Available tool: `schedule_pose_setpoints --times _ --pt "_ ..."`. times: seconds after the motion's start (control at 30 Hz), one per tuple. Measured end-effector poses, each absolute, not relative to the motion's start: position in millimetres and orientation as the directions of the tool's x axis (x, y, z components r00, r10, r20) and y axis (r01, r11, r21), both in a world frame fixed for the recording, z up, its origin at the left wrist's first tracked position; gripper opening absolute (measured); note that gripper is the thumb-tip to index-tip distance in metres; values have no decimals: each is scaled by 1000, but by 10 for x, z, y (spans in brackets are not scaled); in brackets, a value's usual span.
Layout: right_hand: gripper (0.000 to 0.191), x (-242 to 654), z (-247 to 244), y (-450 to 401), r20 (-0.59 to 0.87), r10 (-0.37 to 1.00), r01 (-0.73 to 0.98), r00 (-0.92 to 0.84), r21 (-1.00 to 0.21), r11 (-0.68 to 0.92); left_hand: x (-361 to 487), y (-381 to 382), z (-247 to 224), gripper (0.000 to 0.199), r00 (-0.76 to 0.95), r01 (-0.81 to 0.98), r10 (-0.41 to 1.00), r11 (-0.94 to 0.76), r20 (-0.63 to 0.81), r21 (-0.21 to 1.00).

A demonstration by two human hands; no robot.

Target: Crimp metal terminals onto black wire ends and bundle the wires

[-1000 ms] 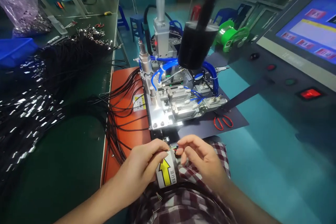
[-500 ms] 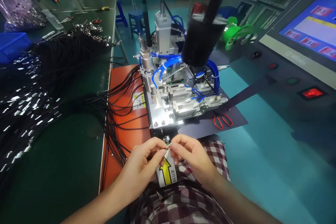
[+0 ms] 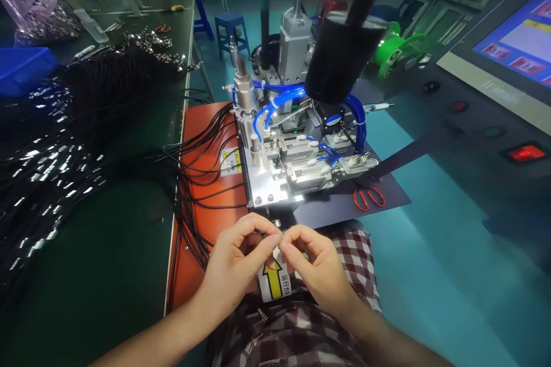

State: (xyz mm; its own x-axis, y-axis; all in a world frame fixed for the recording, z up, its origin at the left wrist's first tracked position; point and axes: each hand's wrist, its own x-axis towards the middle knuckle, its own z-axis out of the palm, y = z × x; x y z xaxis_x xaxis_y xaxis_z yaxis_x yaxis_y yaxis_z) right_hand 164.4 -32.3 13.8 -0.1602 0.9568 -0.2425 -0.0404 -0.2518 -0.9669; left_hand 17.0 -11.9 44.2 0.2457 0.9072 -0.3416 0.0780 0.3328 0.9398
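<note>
My left hand [image 3: 241, 255] and my right hand [image 3: 316, 264] meet fingertip to fingertip in front of the machine. Both are pinched closed on the thin wires [image 3: 282, 236], of which only a tiny bit shows between the fingers. Just beyond the fingertips is a small metal part [image 3: 276, 223] at the front of the machine [image 3: 264, 186]. Below the hands lies a white label with a yellow arrow [image 3: 272, 284]. The stripped end of a cable [image 3: 262, 315] rests near my lap, its fine wires spread.
Black cables [image 3: 202, 169] run across the orange surface [image 3: 215, 221] at the left to the machine. Red-handled scissors [image 3: 369, 199] lie on the dark plate to the right. A black cylinder [image 3: 342, 60] hangs over the machine. A control panel [image 3: 486, 92] stands at the right.
My fingertips have drawn closer together, covering the coloured wires that showed between them before. The view has shifted slightly, so the machine appears further right.
</note>
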Motion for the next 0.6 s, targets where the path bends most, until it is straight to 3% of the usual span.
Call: schedule_pose_setpoints --times 0.27,0.4,0.6 --pt "20 1614 143 -302 -265 947 -87 -181 -955 -284 143 -92 379 22 274 0 813 534 -513 846" --pt "21 1608 136 -301 -271 944 -103 -189 -950 -293 148 -80 372 17 291 -86 834 511 -469 855" --pt "20 1592 134 -304 -278 941 -130 -196 -943 -305 117 -68 380 22 289 -43 830 509 -477 860"
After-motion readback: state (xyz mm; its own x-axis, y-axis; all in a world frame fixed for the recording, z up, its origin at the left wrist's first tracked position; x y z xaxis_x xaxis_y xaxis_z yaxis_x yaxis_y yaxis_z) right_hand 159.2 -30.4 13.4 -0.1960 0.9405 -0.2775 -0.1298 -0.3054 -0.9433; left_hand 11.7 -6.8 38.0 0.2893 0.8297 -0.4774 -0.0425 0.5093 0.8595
